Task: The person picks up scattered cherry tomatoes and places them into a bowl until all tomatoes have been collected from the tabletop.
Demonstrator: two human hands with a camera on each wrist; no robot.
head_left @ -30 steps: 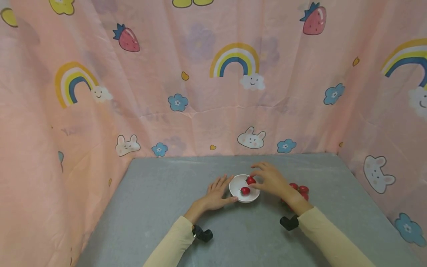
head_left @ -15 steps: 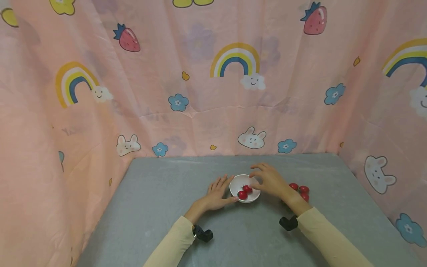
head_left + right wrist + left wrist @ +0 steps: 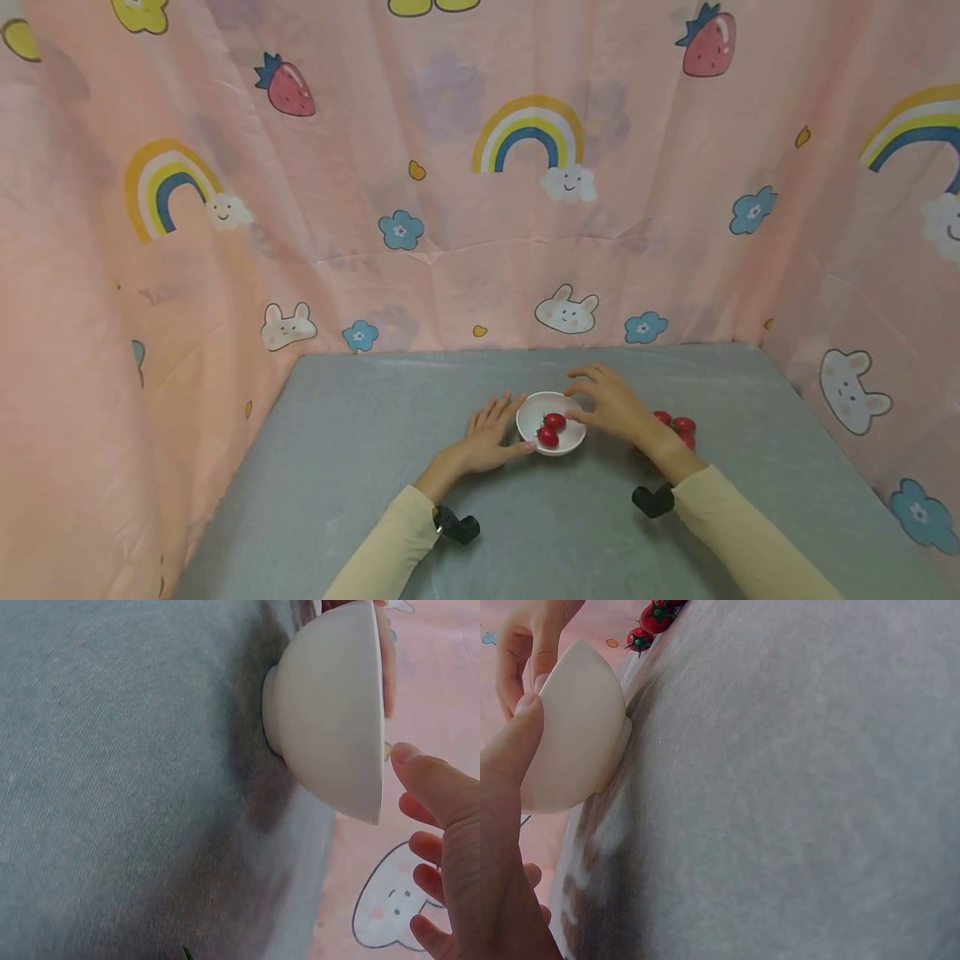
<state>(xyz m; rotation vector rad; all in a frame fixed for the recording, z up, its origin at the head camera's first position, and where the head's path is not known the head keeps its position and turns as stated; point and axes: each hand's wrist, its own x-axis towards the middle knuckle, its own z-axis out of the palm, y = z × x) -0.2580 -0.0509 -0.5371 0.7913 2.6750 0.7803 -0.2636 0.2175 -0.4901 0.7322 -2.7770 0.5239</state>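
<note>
A white bowl (image 3: 528, 414) stands on the grey table, with two cherry tomatoes (image 3: 548, 437) lying in it. My left hand (image 3: 483, 443) steadies the bowl from the left, fingers extended; in the left wrist view its thumb (image 3: 519, 739) touches the rim. Over the bowl's right edge hovers my right hand (image 3: 613, 410), fingers spread and loosely bent, holding nothing. The right wrist view shows its thumb (image 3: 431, 780) apart from the bowl wall (image 3: 330, 712). Right of the bowl, several more tomatoes (image 3: 683, 426) lie partly hidden behind the right forearm.
The grey tabletop (image 3: 360, 467) reaches back to a pink patterned curtain (image 3: 450, 292), which also hangs along both sides. A black wrist camera (image 3: 652, 501) sits below the right wrist, another black camera (image 3: 457, 527) by the left.
My right hand has let go of a tomato, which dropped into the bowl beside the other; both shifted slightly and settled. The left hand has stayed put.
</note>
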